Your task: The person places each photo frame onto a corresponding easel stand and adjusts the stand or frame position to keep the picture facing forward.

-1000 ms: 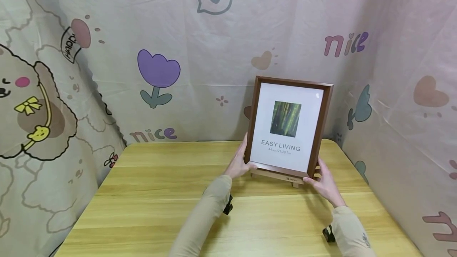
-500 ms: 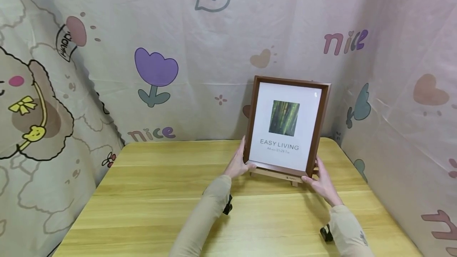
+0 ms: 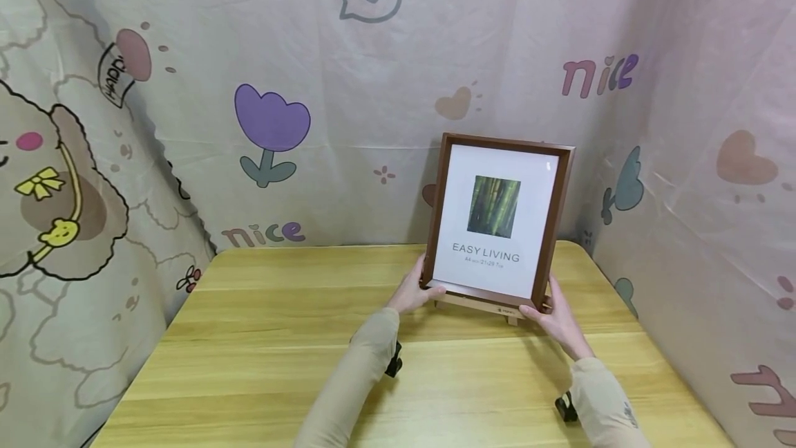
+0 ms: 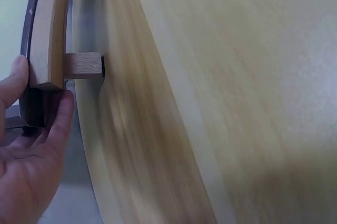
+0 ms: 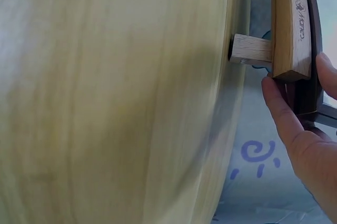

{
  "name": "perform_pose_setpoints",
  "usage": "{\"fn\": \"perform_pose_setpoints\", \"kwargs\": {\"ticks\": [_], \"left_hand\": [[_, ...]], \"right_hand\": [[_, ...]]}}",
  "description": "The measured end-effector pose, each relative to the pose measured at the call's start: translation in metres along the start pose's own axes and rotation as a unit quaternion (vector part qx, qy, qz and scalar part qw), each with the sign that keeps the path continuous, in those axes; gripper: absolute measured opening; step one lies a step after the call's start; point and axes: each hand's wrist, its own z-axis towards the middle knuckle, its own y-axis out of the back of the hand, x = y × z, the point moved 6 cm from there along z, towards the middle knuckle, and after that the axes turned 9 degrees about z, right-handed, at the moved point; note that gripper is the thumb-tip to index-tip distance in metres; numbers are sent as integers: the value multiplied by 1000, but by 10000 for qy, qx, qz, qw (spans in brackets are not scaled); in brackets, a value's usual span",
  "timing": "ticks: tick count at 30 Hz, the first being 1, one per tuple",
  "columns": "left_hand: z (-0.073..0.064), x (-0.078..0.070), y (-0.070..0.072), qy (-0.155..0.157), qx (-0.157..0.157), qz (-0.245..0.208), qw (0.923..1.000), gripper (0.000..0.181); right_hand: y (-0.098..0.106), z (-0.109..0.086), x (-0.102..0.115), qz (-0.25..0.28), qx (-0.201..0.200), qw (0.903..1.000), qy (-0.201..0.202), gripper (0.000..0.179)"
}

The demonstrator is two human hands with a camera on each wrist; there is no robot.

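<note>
A brown picture frame point(image 3: 497, 220) leans upright on a small wooden easel point(image 3: 479, 306) toward the right rear of the table. Its white sheet carries a green bamboo picture and the words "EASY LIVING". My left hand point(image 3: 413, 291) grips the lower left corner, thumb on the front and fingers behind. At the lower right corner my right hand point(image 3: 562, 320) holds the frame the same way. In the left wrist view the easel's ledge point(image 4: 48, 40) sits beside the fingers, and a short wooden foot point(image 4: 83, 65) meets the tabletop. The easel's back is hidden.
The yellow wood-grain table point(image 3: 280, 337) extends to the left and front of the frame. A patterned cloth point(image 3: 373, 88) hangs close behind it and along both sides. Each wrist carries a black camera mount point(image 3: 394, 359) under a beige sleeve point(image 3: 351, 386).
My left hand has slid slightly down the frame's left edge. The frame stays on the easel, with the right hand still at its corner; the head view has shifted a little.
</note>
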Motion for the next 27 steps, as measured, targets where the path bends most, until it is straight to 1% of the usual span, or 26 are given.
{"fn": "perform_pose_setpoints", "kwargs": {"ticks": [3,6,14,18,21,24,27], "left_hand": [[-1,-1,1,-37,-45,-45,10000,93],[-1,-2,0,6,-58,-78,10000,93],[-1,-3,0,22,-93,-61,9999,92],[-2,-3,-1,103,-66,-45,9999,93],[-2,-3,-1,152,-52,-49,9999,93],[-3,-3,0,134,-71,-42,9999,93],[-3,-3,1,119,-86,-19,9999,94]], "right_hand": [[-1,0,0,-136,-9,9999,5,102],[-1,1,-2,-204,-37,9998,-44,102],[-3,2,-4,-192,-12,9994,-289,102],[-3,2,-4,-174,-4,9995,-273,103],[-3,3,-3,-204,-11,9997,-162,103],[-4,3,-3,-230,0,9997,-110,102],[-5,3,-3,-245,17,9996,-161,102]]}}
